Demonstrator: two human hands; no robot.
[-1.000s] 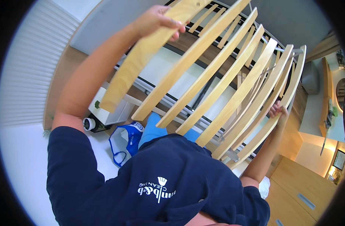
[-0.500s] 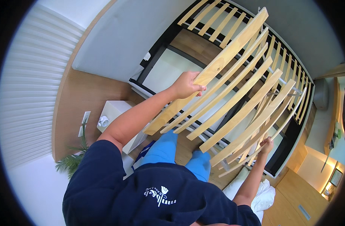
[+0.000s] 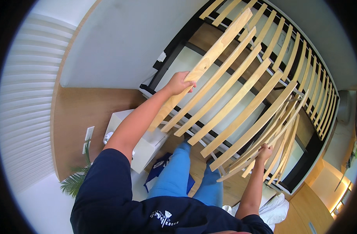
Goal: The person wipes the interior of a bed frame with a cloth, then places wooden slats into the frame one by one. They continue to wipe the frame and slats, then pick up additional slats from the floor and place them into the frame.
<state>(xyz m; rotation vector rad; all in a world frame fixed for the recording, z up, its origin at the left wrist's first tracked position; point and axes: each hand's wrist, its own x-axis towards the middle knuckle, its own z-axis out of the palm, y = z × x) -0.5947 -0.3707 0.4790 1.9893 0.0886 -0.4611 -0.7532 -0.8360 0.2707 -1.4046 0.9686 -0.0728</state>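
A set of curved wooden bed slats (image 3: 230, 102), joined by pale strips, is held up over the near half of a black bed frame (image 3: 167, 64). My left hand (image 3: 181, 83) is closed around the wide end slat (image 3: 205, 67), fingers curled over its edge. Toward the right, the slats bunch close together, and my right hand (image 3: 264, 152) grips one at that bunched part. The near slats' lower ends hang past the frame's edge, above my legs. On the far half of the frame lies another row of slats (image 3: 290, 54), spread out.
A grey padded headboard (image 3: 120, 46) rises on the left. Beside it stand a white nightstand (image 3: 157, 138) and a green plant (image 3: 74, 183). A dark blue bag-like item (image 3: 157, 171) lies on the floor by my legs. White bedding (image 3: 275, 210) is heaped at the lower right.
The held slats have spread wider at the left and tipped lower over the frame. Both hands have shifted left in the picture, still gripping. More of the far slat row shows.
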